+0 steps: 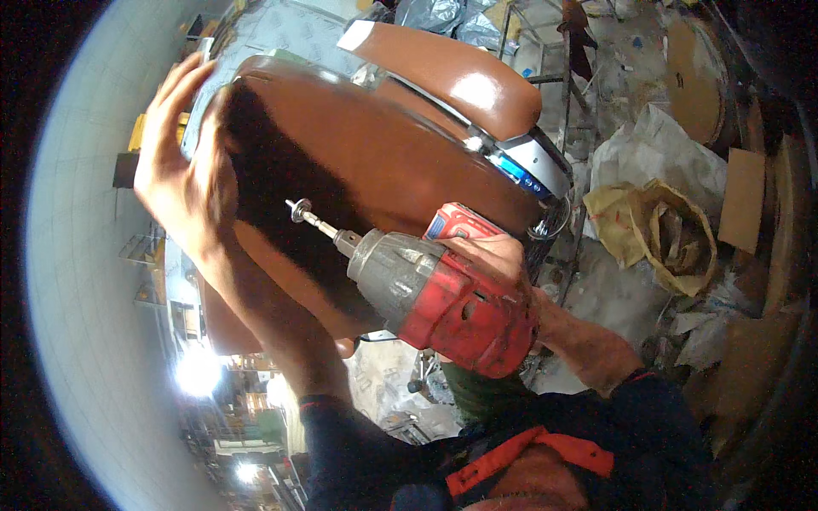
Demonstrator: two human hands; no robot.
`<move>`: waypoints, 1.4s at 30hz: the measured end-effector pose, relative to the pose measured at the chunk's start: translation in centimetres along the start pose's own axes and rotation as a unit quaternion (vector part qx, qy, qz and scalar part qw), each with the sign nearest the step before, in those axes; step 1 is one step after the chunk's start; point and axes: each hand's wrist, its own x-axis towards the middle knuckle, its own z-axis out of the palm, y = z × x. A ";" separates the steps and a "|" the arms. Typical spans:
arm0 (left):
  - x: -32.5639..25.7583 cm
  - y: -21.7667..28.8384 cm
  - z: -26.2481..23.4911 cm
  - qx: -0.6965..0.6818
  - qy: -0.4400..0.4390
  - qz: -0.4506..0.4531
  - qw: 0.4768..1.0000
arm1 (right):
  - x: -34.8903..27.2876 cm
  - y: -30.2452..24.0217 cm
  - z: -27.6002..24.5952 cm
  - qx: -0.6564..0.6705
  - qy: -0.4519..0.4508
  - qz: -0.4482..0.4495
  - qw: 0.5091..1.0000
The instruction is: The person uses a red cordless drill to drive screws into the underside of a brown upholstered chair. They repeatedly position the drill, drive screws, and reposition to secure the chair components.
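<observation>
A red and grey impact driver (pixel 464 298) is in my right hand (pixel 501 258), its nose pointing left and away. A long bit runs from its chuck, with a small metal screw (pixel 298 209) and washer at the tip. The tip hangs over the brown upholstered seat (pixel 409 153), which is glossy and dark with shadow below my left hand. At the seat's far left edge, my left hand (pixel 189 166) has its fingers stretched out and thumb apart. Whether its palm presses on the edge I cannot tell. A brown padded armrest (pixel 469 81) with a blue-lit panel (pixel 521 175) lies along the seat's far right side.
A yellowish open sack (pixel 682 243) and a white sack (pixel 652 157) stand on the floor to the right. Cardboard (pixel 743 200) lies beyond them. A metal frame (pixel 558 77) stands behind the armrest. Bright lamps (pixel 198 372) shine at the lower left.
</observation>
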 end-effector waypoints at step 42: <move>-9.6 7.5 8.2 -0.506 0.085 -0.556 0.654 | -4.0 2.4 0.5 -0.482 -0.067 0.015 0.873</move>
